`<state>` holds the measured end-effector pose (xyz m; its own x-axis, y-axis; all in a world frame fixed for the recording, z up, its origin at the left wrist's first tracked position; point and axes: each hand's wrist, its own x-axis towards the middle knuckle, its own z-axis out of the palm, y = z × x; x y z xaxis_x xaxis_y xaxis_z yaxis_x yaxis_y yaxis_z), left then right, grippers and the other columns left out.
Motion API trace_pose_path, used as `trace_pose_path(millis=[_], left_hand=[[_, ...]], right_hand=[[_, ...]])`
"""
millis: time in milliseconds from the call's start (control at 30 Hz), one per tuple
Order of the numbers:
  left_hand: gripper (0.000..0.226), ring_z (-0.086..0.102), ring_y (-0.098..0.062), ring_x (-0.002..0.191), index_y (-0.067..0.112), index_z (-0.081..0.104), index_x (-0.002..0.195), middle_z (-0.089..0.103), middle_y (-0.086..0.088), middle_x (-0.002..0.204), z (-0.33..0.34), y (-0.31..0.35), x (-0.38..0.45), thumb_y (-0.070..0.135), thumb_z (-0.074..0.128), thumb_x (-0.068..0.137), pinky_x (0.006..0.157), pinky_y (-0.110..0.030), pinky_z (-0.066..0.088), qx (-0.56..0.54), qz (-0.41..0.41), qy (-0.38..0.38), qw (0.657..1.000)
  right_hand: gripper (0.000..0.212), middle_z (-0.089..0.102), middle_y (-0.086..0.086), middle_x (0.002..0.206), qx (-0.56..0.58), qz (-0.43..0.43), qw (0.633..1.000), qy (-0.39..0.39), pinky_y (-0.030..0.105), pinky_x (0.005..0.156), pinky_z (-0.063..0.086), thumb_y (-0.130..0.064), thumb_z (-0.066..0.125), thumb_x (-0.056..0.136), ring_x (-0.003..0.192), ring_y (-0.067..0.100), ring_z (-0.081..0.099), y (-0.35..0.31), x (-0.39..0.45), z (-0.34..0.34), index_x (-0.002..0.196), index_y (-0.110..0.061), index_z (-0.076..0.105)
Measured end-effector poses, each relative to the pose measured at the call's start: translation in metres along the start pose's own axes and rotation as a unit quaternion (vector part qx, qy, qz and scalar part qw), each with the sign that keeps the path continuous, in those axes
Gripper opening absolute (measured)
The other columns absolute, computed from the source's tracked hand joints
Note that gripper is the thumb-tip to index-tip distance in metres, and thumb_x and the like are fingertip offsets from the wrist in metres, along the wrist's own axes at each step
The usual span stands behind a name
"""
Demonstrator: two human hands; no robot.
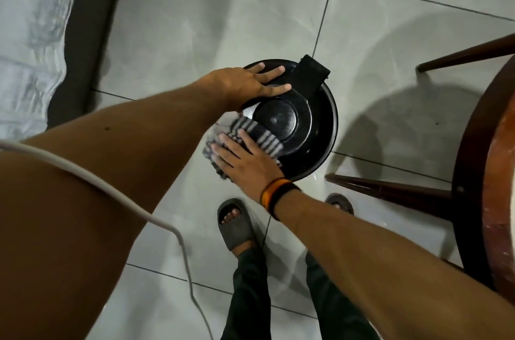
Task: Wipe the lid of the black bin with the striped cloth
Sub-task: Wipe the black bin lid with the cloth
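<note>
A round black bin with a glossy black lid point(306, 122) stands on the tiled floor in the middle of the head view. My left hand point(250, 86) lies flat on the far left part of the lid, fingers spread, holding nothing. A grey and white striped cloth point(256, 136) is spread over the near left edge of the lid. My right hand point(245, 161) presses flat on that cloth, fingers pointing up and left. The hand and cloth hide the lid's near left rim.
A dark wooden stool point(479, 161) with splayed legs stands close to the bin's right. A mattress with a pale sheet point(30, 33) lies at the left. My feet in grey sandals point(237, 222) stand just below the bin. A white cable point(172, 231) hangs across the lower left.
</note>
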<state>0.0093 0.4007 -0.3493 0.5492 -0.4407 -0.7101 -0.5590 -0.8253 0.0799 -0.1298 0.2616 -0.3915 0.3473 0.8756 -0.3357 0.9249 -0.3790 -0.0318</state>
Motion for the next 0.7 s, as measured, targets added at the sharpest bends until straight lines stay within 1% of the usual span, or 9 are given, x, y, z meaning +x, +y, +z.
trace_pose_path(millis=[100, 167, 267, 333, 400, 467, 533, 600, 700], left_hand=[[0.111, 0.002, -0.033, 0.161, 0.047, -0.014, 0.160, -0.024, 0.005, 0.172, 0.002, -0.001, 0.000, 0.006, 0.067, 0.097, 0.116, -0.053, 0.042, 0.013, 0.004, 0.011, 1.000], [0.112, 0.003, -0.033, 0.161, 0.047, -0.014, 0.160, -0.024, 0.005, 0.172, 0.003, -0.001, 0.001, 0.006, 0.068, 0.096, 0.115, -0.050, 0.043, 0.017, 0.006, 0.014, 1.000], [0.112, 0.000, -0.033, 0.161, 0.048, -0.016, 0.159, -0.026, 0.005, 0.171, 0.002, -0.001, 0.001, 0.009, 0.069, 0.096, 0.118, -0.053, 0.040, 0.002, 0.003, 0.003, 1.000], [0.123, -0.004, -0.032, 0.161, 0.050, -0.019, 0.157, -0.029, 0.007, 0.169, 0.001, -0.002, 0.002, 0.012, 0.077, 0.091, 0.118, -0.056, 0.039, -0.010, -0.001, -0.012, 1.000], [0.133, -0.008, -0.030, 0.161, 0.052, -0.019, 0.156, -0.031, 0.010, 0.168, 0.000, -0.002, 0.002, 0.010, 0.083, 0.083, 0.118, -0.057, 0.039, -0.025, -0.008, -0.030, 0.999], [0.135, -0.010, -0.030, 0.161, 0.051, -0.017, 0.157, -0.031, 0.010, 0.168, -0.003, -0.001, 0.000, 0.005, 0.084, 0.080, 0.119, -0.057, 0.038, -0.031, -0.015, -0.039, 0.999], [0.134, -0.009, -0.032, 0.160, 0.049, -0.017, 0.158, -0.031, 0.008, 0.168, -0.006, 0.000, -0.002, 0.006, 0.084, 0.081, 0.119, -0.057, 0.037, -0.027, -0.014, -0.037, 0.999], [0.133, -0.008, -0.033, 0.160, 0.048, -0.018, 0.159, -0.031, 0.006, 0.169, -0.007, 0.002, 0.000, 0.010, 0.084, 0.082, 0.120, -0.057, 0.036, -0.024, -0.011, -0.034, 0.999], [0.132, -0.007, -0.034, 0.160, 0.047, -0.018, 0.158, -0.031, 0.006, 0.169, -0.007, 0.003, 0.000, 0.010, 0.083, 0.083, 0.120, -0.057, 0.036, -0.021, -0.017, -0.035, 0.999]], right_hand=[[0.052, 0.028, 0.007, 0.163, 0.029, 0.071, 0.997, -0.002, 0.053, 0.125, 0.007, -0.029, 0.029, 0.104, 0.153, 0.029, 0.017, -0.010, 0.046, -0.020, 0.153, -0.013, 0.034], [0.051, 0.033, 0.007, 0.161, 0.039, 0.085, 0.996, 0.005, 0.051, 0.125, 0.010, -0.027, 0.029, 0.103, 0.151, 0.029, 0.021, -0.008, 0.054, -0.020, 0.151, -0.012, 0.039], [0.059, 0.021, 0.007, 0.166, 0.023, 0.047, 0.998, 0.017, 0.052, 0.124, 0.012, -0.028, 0.032, 0.101, 0.154, 0.029, 0.014, 0.000, 0.019, -0.003, 0.157, -0.013, 0.023], [0.067, 0.014, 0.006, 0.168, 0.013, 0.031, 0.999, 0.030, 0.053, 0.125, 0.009, -0.023, 0.034, 0.095, 0.155, 0.029, 0.009, 0.007, -0.026, 0.015, 0.159, -0.016, 0.014], [0.077, 0.010, 0.004, 0.169, 0.046, 0.056, 0.996, 0.050, 0.053, 0.125, 0.003, -0.010, 0.040, 0.089, 0.155, 0.029, 0.006, 0.021, -0.075, 0.033, 0.160, -0.021, 0.010], [0.090, 0.009, 0.002, 0.169, 0.093, 0.123, 0.986, 0.056, 0.053, 0.124, 0.004, 0.001, 0.051, 0.084, 0.155, 0.029, 0.005, 0.041, -0.109, 0.045, 0.160, -0.025, 0.010], [0.085, 0.008, 0.000, 0.169, 0.130, 0.159, 0.978, 0.046, 0.055, 0.124, 0.011, -0.012, 0.059, 0.092, 0.156, 0.029, 0.005, 0.066, -0.121, 0.049, 0.160, -0.029, 0.010], [0.070, 0.007, -0.001, 0.169, 0.160, 0.158, 0.974, 0.036, 0.055, 0.124, 0.013, -0.032, 0.048, 0.102, 0.156, 0.028, 0.002, 0.089, -0.119, 0.050, 0.160, -0.031, 0.010], [0.060, 0.006, -0.005, 0.169, 0.224, 0.213, 0.949, 0.059, 0.056, 0.122, 0.017, -0.046, 0.035, 0.104, 0.156, 0.024, -0.001, 0.111, -0.102, 0.044, 0.159, -0.035, 0.012]])
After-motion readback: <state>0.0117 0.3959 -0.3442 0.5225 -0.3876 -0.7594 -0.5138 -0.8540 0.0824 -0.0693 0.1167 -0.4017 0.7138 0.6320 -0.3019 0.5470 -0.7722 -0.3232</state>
